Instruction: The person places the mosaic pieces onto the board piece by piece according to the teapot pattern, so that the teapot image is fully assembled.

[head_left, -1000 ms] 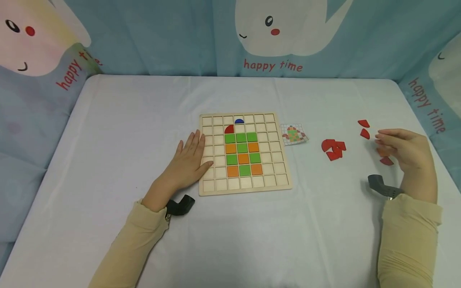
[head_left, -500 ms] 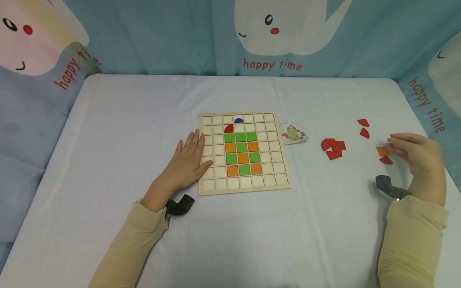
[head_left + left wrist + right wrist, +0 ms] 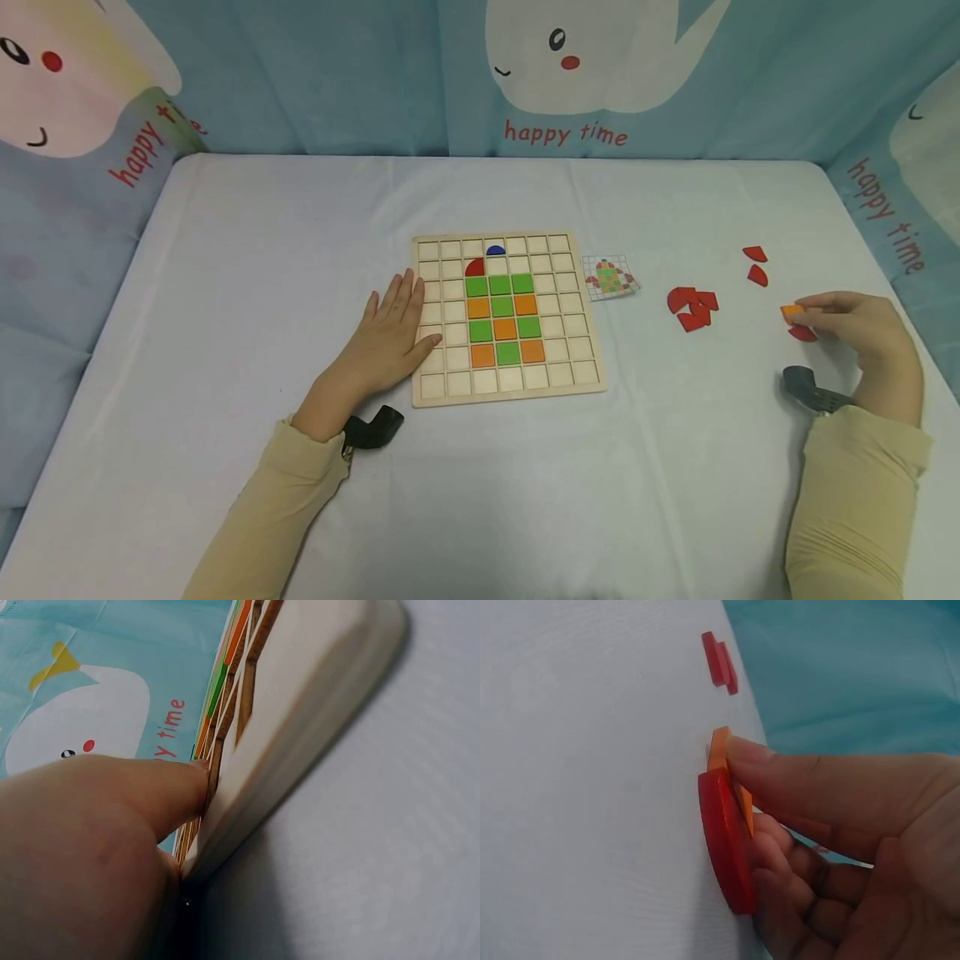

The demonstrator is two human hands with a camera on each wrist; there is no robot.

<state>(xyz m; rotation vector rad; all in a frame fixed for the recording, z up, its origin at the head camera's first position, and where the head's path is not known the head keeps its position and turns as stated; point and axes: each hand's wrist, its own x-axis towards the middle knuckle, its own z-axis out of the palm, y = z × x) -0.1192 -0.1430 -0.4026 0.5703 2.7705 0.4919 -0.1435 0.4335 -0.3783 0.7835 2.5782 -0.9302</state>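
Watching from my end, I see the left grip (image 3: 381, 350) spread over the left edge of the board (image 3: 556, 349); light, even pressure there should stop it sliding. Just right of it lies the pattern card (image 3: 611, 277), then a cluster of red pieces (image 3: 701, 313) that I'd steer around. Farther right on the table (image 3: 645, 483), the orange tile (image 3: 789, 313) is pinched between thumb and fingers in the right grip (image 3: 862, 329), just beside a curved red piece (image 3: 802, 334). I'd lift the tile straight up first, so the red one isn't dragged along.

The left wrist view gives me the board's thickness, which the head view flattens. From the right wrist, the tile looks tilted behind the red piece; whether they touch, I can't tell. Only the head view shows the card.
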